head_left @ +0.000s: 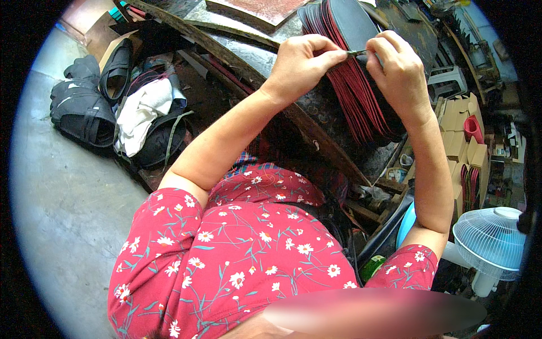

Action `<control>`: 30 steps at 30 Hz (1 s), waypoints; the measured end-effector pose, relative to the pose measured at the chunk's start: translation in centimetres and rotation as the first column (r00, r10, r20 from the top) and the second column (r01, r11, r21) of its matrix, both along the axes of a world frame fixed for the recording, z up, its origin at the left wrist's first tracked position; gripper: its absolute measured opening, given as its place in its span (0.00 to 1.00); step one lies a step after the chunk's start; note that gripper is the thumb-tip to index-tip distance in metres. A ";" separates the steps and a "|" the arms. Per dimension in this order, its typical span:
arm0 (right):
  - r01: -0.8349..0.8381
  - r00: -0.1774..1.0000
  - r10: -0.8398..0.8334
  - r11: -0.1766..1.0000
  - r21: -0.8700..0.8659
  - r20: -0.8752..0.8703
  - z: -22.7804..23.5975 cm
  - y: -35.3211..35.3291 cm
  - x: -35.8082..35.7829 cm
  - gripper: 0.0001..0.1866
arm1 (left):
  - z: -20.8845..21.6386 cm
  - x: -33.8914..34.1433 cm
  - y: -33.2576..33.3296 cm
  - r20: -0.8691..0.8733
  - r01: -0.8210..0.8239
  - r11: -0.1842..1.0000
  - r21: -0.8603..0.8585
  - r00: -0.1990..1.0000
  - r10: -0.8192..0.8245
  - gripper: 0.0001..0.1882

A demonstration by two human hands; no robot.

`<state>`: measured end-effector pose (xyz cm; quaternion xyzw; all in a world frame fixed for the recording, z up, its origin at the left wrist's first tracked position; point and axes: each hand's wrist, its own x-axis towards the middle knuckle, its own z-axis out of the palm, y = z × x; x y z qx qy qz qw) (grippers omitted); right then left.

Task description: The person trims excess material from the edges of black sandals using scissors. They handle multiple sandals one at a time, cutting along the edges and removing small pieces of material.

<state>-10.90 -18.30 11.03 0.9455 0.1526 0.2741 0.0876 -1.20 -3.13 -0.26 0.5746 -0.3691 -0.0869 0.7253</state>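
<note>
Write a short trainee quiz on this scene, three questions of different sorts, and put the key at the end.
1. True or false: the small thin item spans the gap between the left hand and the right hand.
2. On which side of the picture is the fan? A) left B) right
3. Fill in: the stack of dark pieces shows ____ along its edges.

Key: 1 true; 2 B; 3 red.

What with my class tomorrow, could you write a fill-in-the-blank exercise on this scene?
The left hand and right hand pinch a small object; the ____ hand is nearer the fan.
The red shirt is printed with white-petalled ____.
The white cloth lies toward the picture's ____ side.
Missing: right; flowers; left.
</note>
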 end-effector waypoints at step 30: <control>0.375 0.927 0.011 -0.007 0.927 -0.375 -1.1 1.0 -7.0 0.45 | 2.3 -7.2 -0.6 -0.370 0.373 0.879 -0.298 0.803 -0.467 0.59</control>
